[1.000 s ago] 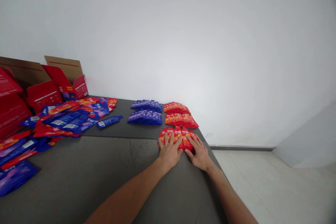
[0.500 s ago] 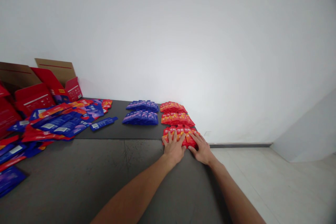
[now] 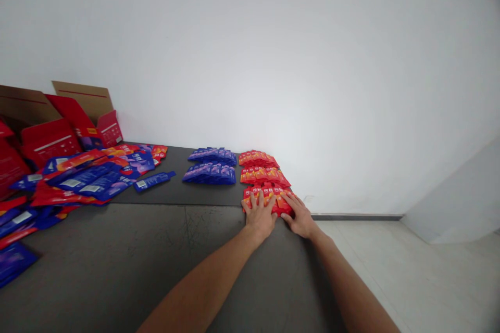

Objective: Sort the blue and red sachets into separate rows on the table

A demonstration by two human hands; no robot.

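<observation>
Hands lie flat and unclenched, grasping nothing: left hand (image 3: 260, 217) and right hand (image 3: 299, 217) press the red packets (image 3: 269, 195). Packets sit at the table (image 3: 156, 250)'s right edge.

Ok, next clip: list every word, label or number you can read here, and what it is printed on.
None reads clearly.
Red sachets under the left hand and right hand: large white characters, too blurred to read.
Blue sachets: print too small.
Loose sachet pile: white labels, unreadable.
Red cartons: markings unreadable.
</observation>
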